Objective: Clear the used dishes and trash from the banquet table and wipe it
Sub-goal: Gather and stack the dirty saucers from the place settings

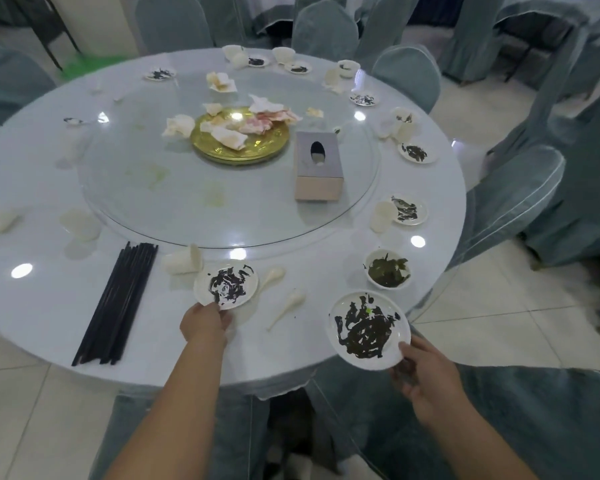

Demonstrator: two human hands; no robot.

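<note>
Right hand (426, 372) nearest me, pinching the near rim of a small round white ceramic saucer smeared with black sauce (368, 329) — held just off the edge of the round white banquet table (49, 306). Left hand (207, 322) grips the near rim of a second sauce-smeared white saucer (226, 285), which sits on the table close to its near edge. Both look light, stiff and breakable; the glaze and wet sauce may be slick, so I judge the clean rim the place to hold, dish kept level. Between the saucers lie two white ceramic spoons (284, 308); beyond the right one, a white bowl of green leaves (388, 270). Left of the table saucer, a bundle of black chopsticks (118, 306) overhangs the edge — easily knocked. Open floor lies on my right for carrying away.
</note>
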